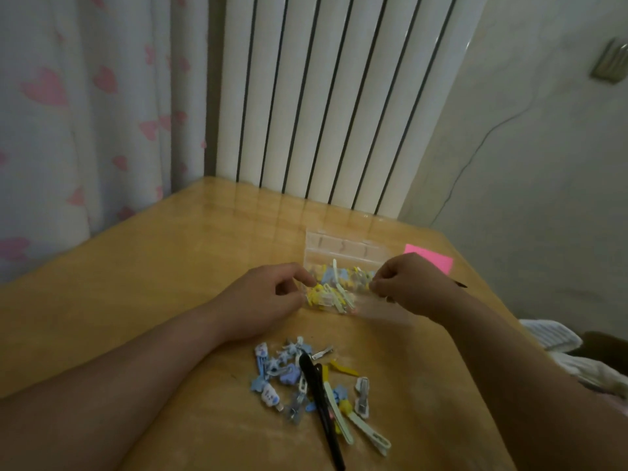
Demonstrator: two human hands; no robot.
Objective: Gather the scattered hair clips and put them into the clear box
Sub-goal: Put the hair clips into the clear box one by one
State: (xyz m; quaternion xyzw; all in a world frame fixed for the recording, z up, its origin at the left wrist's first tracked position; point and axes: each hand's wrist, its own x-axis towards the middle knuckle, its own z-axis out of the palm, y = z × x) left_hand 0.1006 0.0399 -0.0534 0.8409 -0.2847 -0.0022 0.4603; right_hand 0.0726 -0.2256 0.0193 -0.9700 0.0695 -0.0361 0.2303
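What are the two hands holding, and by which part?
Both hold the clear box, partly filled with hair clips: the left hand pinches its left edge, the right hand its right edge.

The left forearm and right forearm are bare up to the picture's edge, rounded and smooth. The left hand and right hand are bare too, with short, plump fingers; the nails are too blurred to make out. Beside the right forearm a strip of pale pink cloth shows; whether it is worn cannot be told.
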